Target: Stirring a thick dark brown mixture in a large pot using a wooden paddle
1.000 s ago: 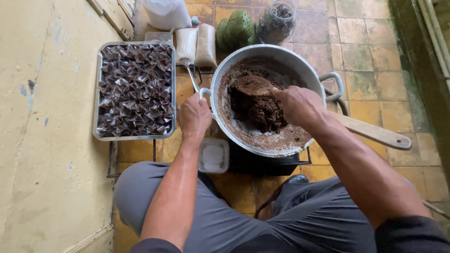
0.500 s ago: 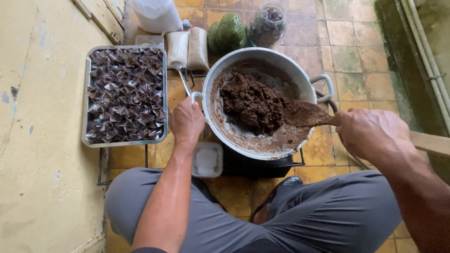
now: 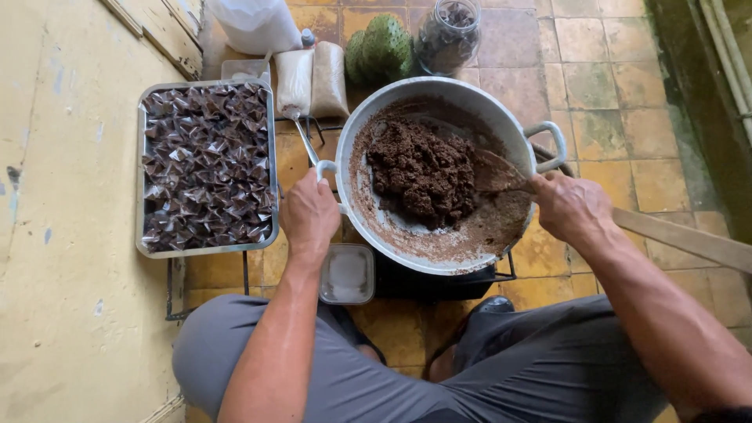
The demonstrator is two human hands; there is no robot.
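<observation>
A wide metal pan [image 3: 439, 90] sits on a low black burner and holds a thick lump of dark brown paste [image 3: 423, 174]. My left hand [image 3: 309, 215] grips the pan's left handle. My right hand [image 3: 572, 207] is closed around the shaft of a long wooden paddle [image 3: 689, 239], whose brown-coated blade [image 3: 495, 174] lies in the pan against the right side of the paste. Brown smears coat the pan's inner wall. My knees in grey trousers show at the bottom.
A metal tray [image 3: 205, 249] of several small dark wrapped pieces rests on a wire rack at left. Behind the pan are two filled bags [image 3: 313, 78], green bumpy fruit [image 3: 381, 48], a glass jar [image 3: 448, 33] and a white sack [image 3: 254, 22]. A small lidded tub [image 3: 347, 274] sits below.
My right hand came out of the pan, swung off to the right with the paddle, then slid back in to the rim. The paste lump sits more toward the pan's middle.
</observation>
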